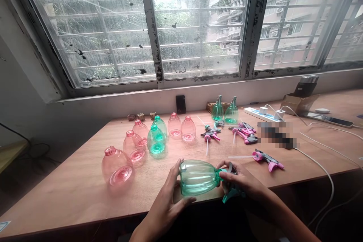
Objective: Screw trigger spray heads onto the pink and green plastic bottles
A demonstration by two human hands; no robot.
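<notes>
My left hand (166, 204) cups the body of a clear green plastic spray bottle (197, 177), which lies on its side above the table's front edge. My right hand (241, 181) grips the bottle's neck and a teal trigger sprayer head (231, 193), partly hidden by my fingers. Several clear pink bottles (117, 167) and green bottles (156, 140) stand or lie at the table's middle left. Several pink-and-grey trigger sprayers (244, 134) with white dip tubes lie to the right, the nearest (268, 160) just beyond my right hand.
The wooden table (62, 196) runs along a barred window (198, 26). At the back stand a white power strip (262, 114), a woven basket (218, 107) and small boxes (140, 117). White cables and a phone (330, 121) lie at the right. A pixelated patch (276, 135) hides something.
</notes>
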